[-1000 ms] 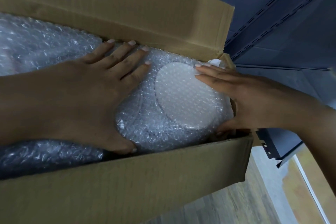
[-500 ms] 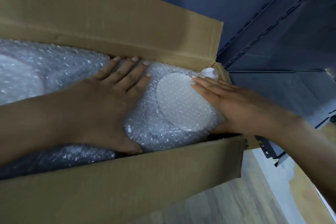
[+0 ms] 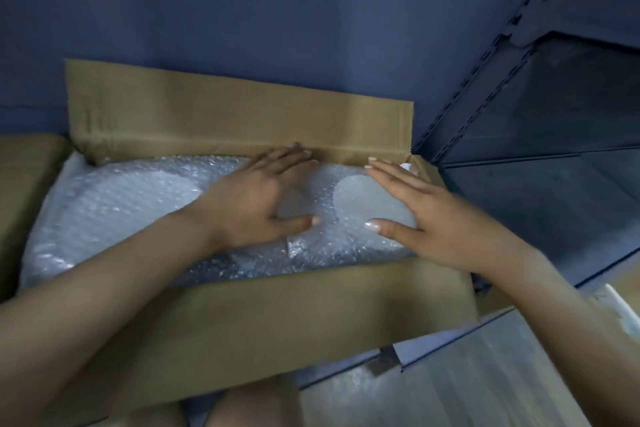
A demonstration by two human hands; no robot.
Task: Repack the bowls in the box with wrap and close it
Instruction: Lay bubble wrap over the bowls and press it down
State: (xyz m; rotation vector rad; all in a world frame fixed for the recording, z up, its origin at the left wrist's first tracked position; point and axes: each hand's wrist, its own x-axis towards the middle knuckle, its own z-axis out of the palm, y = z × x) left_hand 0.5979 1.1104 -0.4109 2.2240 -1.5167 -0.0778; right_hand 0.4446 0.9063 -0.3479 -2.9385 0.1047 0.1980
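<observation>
Pressing wrapped bowl (image 3: 360, 199) into box (image 3: 277, 305) | our left hand (image 3: 258, 198), right hand (image 3: 440, 218): grip flat, holding nothing | we judge flaps (image 3: 239, 118) still unclosed

Both forearms reach forward, left hand (image 3: 258, 199) and right hand (image 3: 438, 218) flat, palms down, fingers straight, thumbs pointing inward.

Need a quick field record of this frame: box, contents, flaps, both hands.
box: cardboard box, open, on a dark blue shelf
contents: bubble wrap fills the box; a wrapped bowl shows through it at the right end
flaps: far flap stands up, near flap hangs down outside
left hand: flat on the wrap left of the bowl, fingers straight
right hand: flat on the bowl's right side, fingers straight
grip: neither hand holds anything
task state: box not yet closed
</observation>
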